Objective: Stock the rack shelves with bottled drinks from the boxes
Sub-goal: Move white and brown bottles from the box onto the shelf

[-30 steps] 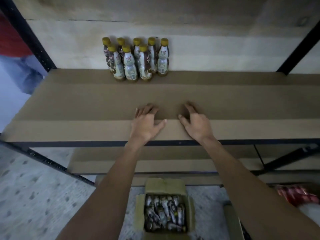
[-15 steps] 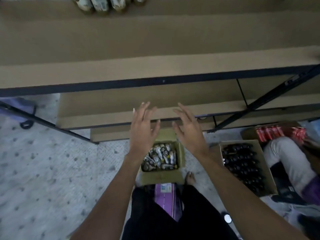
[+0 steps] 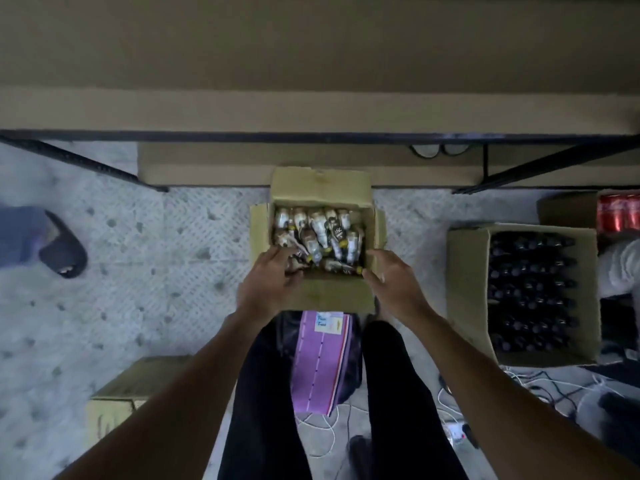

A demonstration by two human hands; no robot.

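Presently, the bottles (image 3: 320, 233) are found lying loose and crosswise in the open box (image 3: 332, 292) on the floor, just short of the shelf (image 3: 311, 109) edge; none is seen upright. The left hand (image 3: 270, 282) is reached into the near left corner, its fingers (image 3: 277, 254) curled down over the heap. Whether a bottle is actually clamped cannot be told through the blur. The right hand (image 3: 391, 282) is held over the near right rim, fingers (image 3: 377, 256) apart and nothing in them.

Risks noted:
- **Jumbled heap:** a bottle drawn from beneath is likely to drag or roll its neighbours.
- **Poor grip:** a hold taken on a smooth body rather than the neck could slip on the lift.
- **Shelf edge:** it projects above the far side of the box, so a bottle raised carelessly may be knocked against it.
- **Cables (image 3: 320, 424):** these are strewn on the floor behind the feet and could be caught in stepping back.
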